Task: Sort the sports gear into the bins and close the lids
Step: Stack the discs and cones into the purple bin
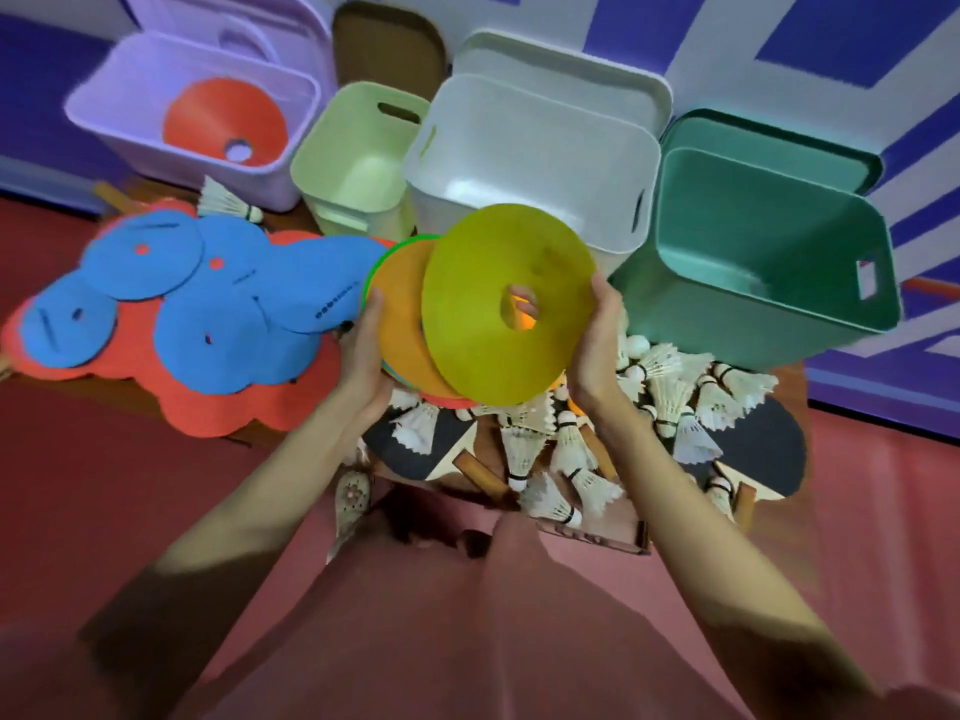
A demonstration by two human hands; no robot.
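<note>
Nearest the camera, two bare forearms reach up to centre frame, where the left hand (363, 350) and right hand (597, 340) grip opposite edges of a fanned stack of flat round marker discs (415, 324), the yellow-green disc (493, 304) on top. It hangs above white feather shuttlecocks (566, 449), just before the open white plastic bin (524, 148). The fan looks loose; tilting it could let the top disc slide off.
</note>
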